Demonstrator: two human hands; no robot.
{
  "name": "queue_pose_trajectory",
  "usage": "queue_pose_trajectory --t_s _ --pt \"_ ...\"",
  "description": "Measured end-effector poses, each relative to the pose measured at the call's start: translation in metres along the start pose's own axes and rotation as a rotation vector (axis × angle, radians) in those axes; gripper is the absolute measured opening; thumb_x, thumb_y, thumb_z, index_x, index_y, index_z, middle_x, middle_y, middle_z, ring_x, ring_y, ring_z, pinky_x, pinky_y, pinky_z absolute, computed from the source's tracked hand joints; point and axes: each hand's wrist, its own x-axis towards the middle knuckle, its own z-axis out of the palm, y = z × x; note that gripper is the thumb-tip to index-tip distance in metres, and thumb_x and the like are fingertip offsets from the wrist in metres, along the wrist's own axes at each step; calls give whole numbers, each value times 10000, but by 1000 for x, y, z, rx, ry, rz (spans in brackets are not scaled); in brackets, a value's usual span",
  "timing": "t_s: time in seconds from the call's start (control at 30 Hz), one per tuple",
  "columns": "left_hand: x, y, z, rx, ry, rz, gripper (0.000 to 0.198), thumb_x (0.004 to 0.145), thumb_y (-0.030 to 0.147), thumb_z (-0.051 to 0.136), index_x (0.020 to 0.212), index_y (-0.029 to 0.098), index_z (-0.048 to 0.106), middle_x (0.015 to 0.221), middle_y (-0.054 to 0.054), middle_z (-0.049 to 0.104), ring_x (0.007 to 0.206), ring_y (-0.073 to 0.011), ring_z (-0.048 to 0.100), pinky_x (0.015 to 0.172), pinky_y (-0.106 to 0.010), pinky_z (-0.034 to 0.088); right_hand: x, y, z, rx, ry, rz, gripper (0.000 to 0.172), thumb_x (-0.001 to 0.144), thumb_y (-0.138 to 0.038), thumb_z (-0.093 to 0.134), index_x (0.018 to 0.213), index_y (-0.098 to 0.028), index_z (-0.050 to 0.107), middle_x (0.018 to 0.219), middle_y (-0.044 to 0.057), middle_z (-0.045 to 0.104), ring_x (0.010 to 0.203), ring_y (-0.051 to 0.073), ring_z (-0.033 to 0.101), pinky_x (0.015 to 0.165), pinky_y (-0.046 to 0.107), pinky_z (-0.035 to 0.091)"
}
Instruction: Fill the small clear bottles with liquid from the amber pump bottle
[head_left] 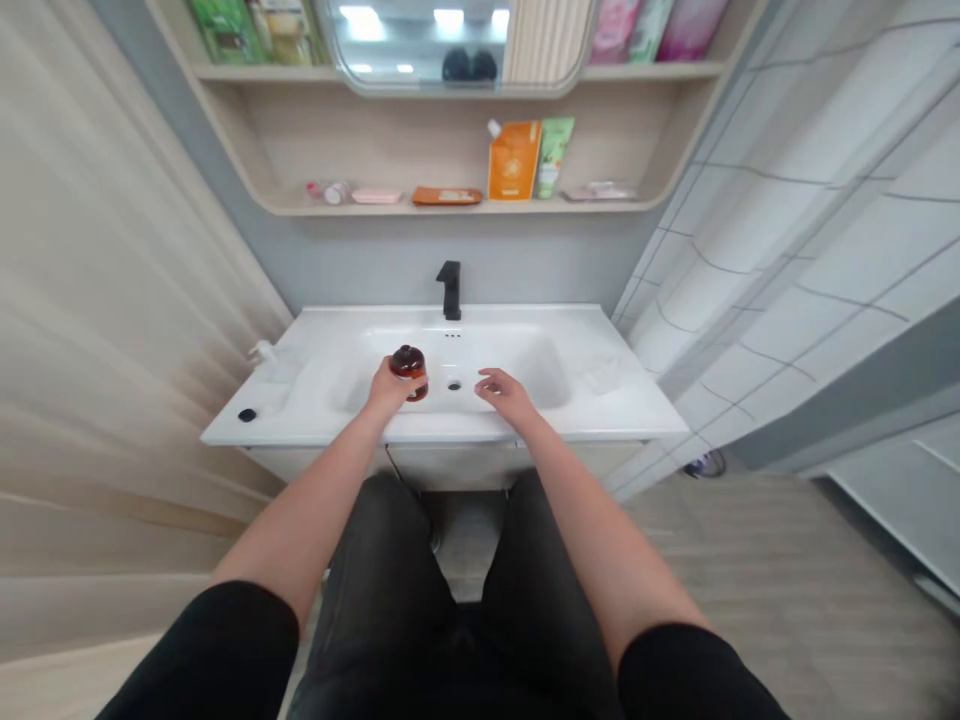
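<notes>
My left hand (386, 392) is wrapped round a dark amber bottle (409, 368), which it holds above the left part of the white sink basin (536, 365). The bottle has a rounded shoulder, a short neck and part of a pale label showing. My right hand (506, 393) hovers over the right part of the basin, fingers curved and apart, with nothing in it. Between the two hands lies the drain hole (454, 385). On the counter to the left are a small black round piece (247, 415) and a clear bottle with a white pump (264, 352).
A black faucet (451, 290) rises behind the basin. Above hangs a shelf (300, 208) with an orange pouch (514, 162), a green tube (553, 157) and several small items, plus a mirror (420, 45). Something clear (602, 374) lies on the counter's right. White tiles (795, 260) flank the right side.
</notes>
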Motion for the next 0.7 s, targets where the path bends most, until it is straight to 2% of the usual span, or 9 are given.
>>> queue_pose_trajectory --t_s 0.13,0.23,0.3,0.37,0.43,0.5,0.53,0.63,0.7 --pt "1 -1 2 -22 -10 -7 620 645 356 1001 1139 223 652 1171 -103 810 1103 -281 764 1061 -409 548 -3 -4 2 -46 106 17 411 871 -452 740 1234 -262 714 1120 80 825 1025 280 763 1019 479 607" --pt "-1 5 0 -13 -21 -4 603 644 346 1003 1126 222 662 1157 -106 813 1090 -292 762 1061 -430 548 -15 -6 -14 -156 321 -11 422 888 -436 686 1260 -236 696 1231 141 796 1104 312 753 976 484 620" --pt "-3 9 -1 -11 -33 -6 607 636 331 1008 1136 223 682 1157 -108 816 1093 -303 762 1068 -444 547 -31 -3 -42 -303 514 -48 480 908 -443 652 1332 -220 664 1306 174 754 1195 344 721 1038 530 602" --pt "-3 10 -1 -13 -43 -2 621 626 324 1015 1152 222 703 1165 -113 820 1103 -317 764 1076 -455 546 -50 6 -81 -513 714 -56 562 921 -440 626 1431 -203 606 1384 203 693 1327 388 650 1158 613 529" --pt "-2 8 0 -31 -44 9 630 626 326 1016 1169 215 718 1181 -121 822 1119 -324 766 1089 -459 546 -67 18 -123 -717 822 -30 699 915 -467 660 1534 -170 526 1495 251 605 1466 452 538 1242 700 425" --pt "-1 6 1 -68 -38 18 627 641 337 1010 1185 208 726 1199 -124 824 1137 -319 769 1101 -453 548 -77 32 -161 -802 855 -8 866 907 -576 703 1609 -147 431 1586 285 515 1535 487 461 1262 732 390" --pt "0 4 1 -80 -35 15 621 649 345 1007 1188 206 731 1202 -123 825 1141 -315 771 1103 -449 550 -78 39 -176 -795 849 6 966 883 -646 731 1630 -136 393 1613 298 484 1535 490 463 1255 720 408" --pt "0 4 0 -74 -18 -5 596 666 366 1001 1180 202 748 1198 -121 831 1133 -313 774 1106 -454 556 -66 55 -209 -669 718 111 1249 742 -755 857 1679 -126 321 1632 324 476 1439 448 576 1175 615 520" --pt "-1 6 0 -63 -15 -15 594 665 357 1001 1184 200 758 1192 -119 834 1129 -316 774 1114 -461 554 -50 60 -221 -598 639 229 1295 671 -703 939 1681 -154 342 1567 312 571 1349 416 649 1109 568 556"
